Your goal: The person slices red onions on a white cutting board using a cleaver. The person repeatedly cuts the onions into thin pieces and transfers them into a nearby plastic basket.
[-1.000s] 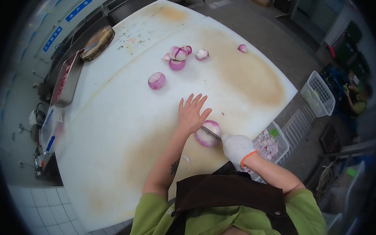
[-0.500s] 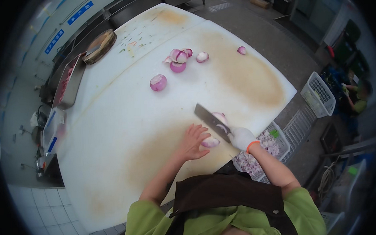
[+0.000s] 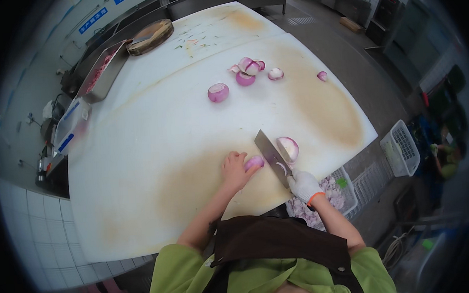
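Observation:
My bare left hand (image 3: 235, 171) curls round a piece of red onion (image 3: 254, 163) on the white board, thumb on the near side. In its white knitted glove, my right hand (image 3: 305, 185) grips the handle of a cleaver (image 3: 270, 154). The broad blade stands between that piece and another cut red onion half (image 3: 288, 149), which lies just to its right. A small slice of onion (image 3: 281, 167) shows against the blade near the handle. Farther up the board are a purple onion (image 3: 218, 92), a small cluster of onions (image 3: 245, 79) and a paler one (image 3: 276, 74).
A white basket of onion pieces (image 3: 332, 194) sits below the board's right edge. One small onion (image 3: 322, 76) lies near the far right edge. At the back left are a round wooden block (image 3: 151, 37), a metal tray of meat (image 3: 109, 73) and a clear plastic box (image 3: 72, 125).
My left hand has gone from spread fingers beside the onion to closing round it. The other half now shows more fully, right of the cleaver. The whole view has shifted.

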The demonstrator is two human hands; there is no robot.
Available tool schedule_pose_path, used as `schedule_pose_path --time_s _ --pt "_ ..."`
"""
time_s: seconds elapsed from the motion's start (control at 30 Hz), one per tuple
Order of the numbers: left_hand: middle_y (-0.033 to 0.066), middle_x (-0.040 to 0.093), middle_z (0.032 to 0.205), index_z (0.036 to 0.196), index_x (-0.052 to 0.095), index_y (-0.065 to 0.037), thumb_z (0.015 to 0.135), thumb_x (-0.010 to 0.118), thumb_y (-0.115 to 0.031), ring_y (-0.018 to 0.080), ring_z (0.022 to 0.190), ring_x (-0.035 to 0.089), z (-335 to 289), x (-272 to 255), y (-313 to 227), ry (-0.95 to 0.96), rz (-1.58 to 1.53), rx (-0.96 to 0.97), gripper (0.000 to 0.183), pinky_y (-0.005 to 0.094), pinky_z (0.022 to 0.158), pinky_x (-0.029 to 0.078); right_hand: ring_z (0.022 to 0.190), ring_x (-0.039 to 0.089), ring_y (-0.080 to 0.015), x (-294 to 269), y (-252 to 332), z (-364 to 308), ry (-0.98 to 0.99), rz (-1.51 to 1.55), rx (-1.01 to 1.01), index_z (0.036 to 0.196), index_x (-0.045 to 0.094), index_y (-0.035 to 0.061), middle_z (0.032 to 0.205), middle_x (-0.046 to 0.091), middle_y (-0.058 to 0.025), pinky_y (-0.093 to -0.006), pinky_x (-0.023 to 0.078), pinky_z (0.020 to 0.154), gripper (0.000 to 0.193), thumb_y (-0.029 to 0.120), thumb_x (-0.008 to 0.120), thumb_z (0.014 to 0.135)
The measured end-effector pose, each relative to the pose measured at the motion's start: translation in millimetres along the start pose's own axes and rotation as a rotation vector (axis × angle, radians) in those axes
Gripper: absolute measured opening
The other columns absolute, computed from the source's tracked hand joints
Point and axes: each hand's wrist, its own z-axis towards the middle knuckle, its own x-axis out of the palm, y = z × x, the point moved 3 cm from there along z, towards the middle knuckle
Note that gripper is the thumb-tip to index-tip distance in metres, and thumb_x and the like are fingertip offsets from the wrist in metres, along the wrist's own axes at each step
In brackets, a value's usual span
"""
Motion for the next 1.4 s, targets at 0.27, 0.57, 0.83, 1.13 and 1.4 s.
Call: schedule_pose_path --time_s 0.27,0.57,0.83,1.13,1.4 --pt "0.0107 0.056 0.104 0.112 0.057 -0.009 0.065 0.076 -0.007 0.0324 0.099 0.054 -22.7 7.2 7.0 -0.015 -0.393 0.021 0.051 0.0401 0.085 0.045 0.076 0.061 -0.0433 15.3 8.9 23.9 0.007 0.030 -0.014 0.089 0.056 -0.0033 0.078 0.062 -0.0278 -0.0505 0.047 0.072 0.028 0.024 0.046 0.089" --pt "0.0076 0.056 0.107 0.113 0.057 -0.014 0.065 0.078 -0.009 0.0298 0.102 0.053 -31.6 12.2 2.8 -0.004 -0.373 -0.101 0.053 0.0406 0.086 0.045 0.062 0.063 -0.0370 10.3 16.7 35.4 0.047 0.048 0.012 0.088 0.052 -0.0044 0.066 0.061 -0.0225 -0.0472 0.049 0.062 0.028 0.023 0.046 0.091" --pt "0.0051 0.054 0.106 0.116 0.055 -0.017 0.068 0.076 -0.006 0.0286 0.100 0.053 -28.9 18.1 5.2 -0.061 -0.392 -0.083 0.053 0.0425 0.084 0.046 0.046 0.058 -0.0206 39.5 -9.5 52.3 0.081 -0.072 -0.076 0.097 0.050 -0.0006 0.060 0.059 -0.0139 -0.0353 0.047 0.046 0.022 0.020 0.043 0.092" --pt "0.0058 0.055 0.105 0.114 0.056 -0.016 0.067 0.076 -0.008 0.0295 0.102 0.053 -30.5 21.2 4.9 -0.078 -0.432 -0.112 0.052 0.0418 0.086 0.044 0.050 0.061 -0.0285 25.2 10.8 43.3 -0.001 -0.052 -0.108 0.087 0.051 -0.0026 0.060 0.059 -0.0190 -0.0402 0.050 0.051 0.026 0.022 0.046 0.091" --pt "0.0068 0.053 0.104 0.114 0.054 -0.015 0.068 0.075 -0.006 0.0297 0.100 0.053 -35.7 21.7 3.4 -0.105 -0.407 -0.116 0.052 0.0420 0.084 0.045 0.051 0.062 -0.0267 25.2 24.9 39.5 -0.003 -0.113 -0.141 0.092 0.053 -0.0024 0.059 0.060 -0.0168 -0.0398 0.049 0.051 0.024 0.021 0.045 0.091"
